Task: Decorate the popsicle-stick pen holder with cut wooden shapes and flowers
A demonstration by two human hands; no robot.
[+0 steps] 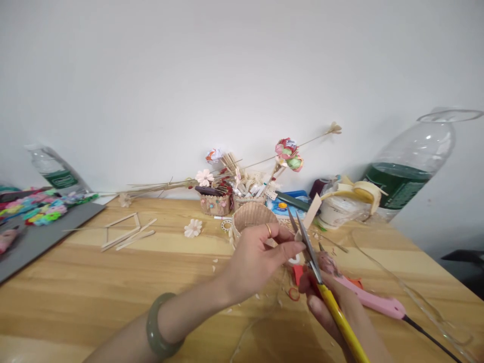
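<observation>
Sticks [121, 239], flower [193, 228] on wooden table [106, 297]

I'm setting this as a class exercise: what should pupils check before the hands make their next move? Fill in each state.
1. Scissors held in the right hand: ok.
2. Blades parted: ok, tips apart.
3. Pale strip held: ok, it appears pinched in the left hand.
4. Left thumb well away from the blades: not ok, its tip is right beside them.
5. Pink corded tool switched off: cannot tell.
</observation>
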